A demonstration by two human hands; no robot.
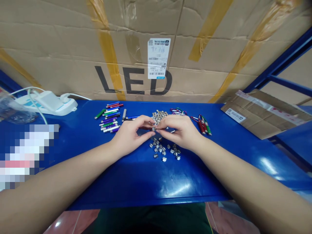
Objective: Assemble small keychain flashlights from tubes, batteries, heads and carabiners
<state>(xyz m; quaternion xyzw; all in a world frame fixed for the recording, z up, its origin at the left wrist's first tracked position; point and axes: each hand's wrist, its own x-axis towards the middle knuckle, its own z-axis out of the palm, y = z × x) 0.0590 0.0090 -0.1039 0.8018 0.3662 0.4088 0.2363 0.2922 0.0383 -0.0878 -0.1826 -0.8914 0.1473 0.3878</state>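
Observation:
My left hand and my right hand meet at the middle of the blue table, their fingertips pinching a small silver metal cap between them. Just beyond my fingers lies a heap of round silver button cells. Loose slotted metal caps are scattered below my hands. Left of my left hand lie several short coloured metal penlights. Right of my right hand, several carabiner keychains and a few red and green penlights lie on the table.
The blue metal table has a front edge close to my body. A large cardboard box marked LED stands along the back. A white power strip and a plastic bag sit back left, a flattened carton back right, and a pixelated patch covers the left.

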